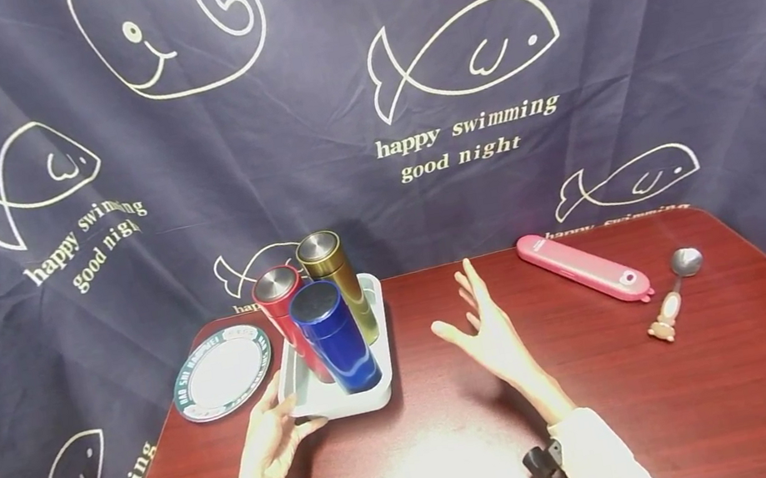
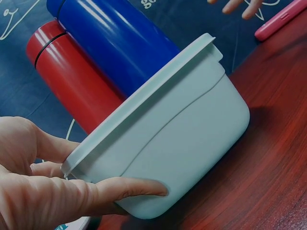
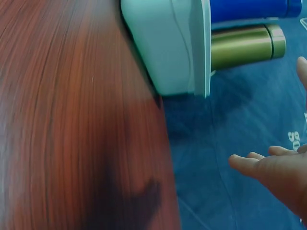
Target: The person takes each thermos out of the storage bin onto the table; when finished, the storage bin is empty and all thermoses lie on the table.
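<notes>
A pale green plastic storage bin [image 1: 350, 403] stands at the left of the table with a red thermos flask [image 1: 276, 284], a blue thermos flask [image 1: 339, 339] and a gold thermos flask [image 1: 320, 254] upright in it. My left hand [image 1: 270, 441] grips the bin's near left corner. In the left wrist view the thumb [image 2: 129, 188] lies along the bin's outer wall, while the other fingers are at its side, partly hidden. To the right of the bin, my right hand [image 1: 494, 339] is held above the table, fingers spread, touching nothing.
A white plate with a green rim [image 1: 223, 373] lies left of the bin. On the right are a pink oblong case [image 1: 586, 268] and a spoon with a bear-shaped handle [image 1: 671, 302]. A dark blue printed curtain [image 1: 336, 137] hangs behind the red-brown table [image 1: 759, 396].
</notes>
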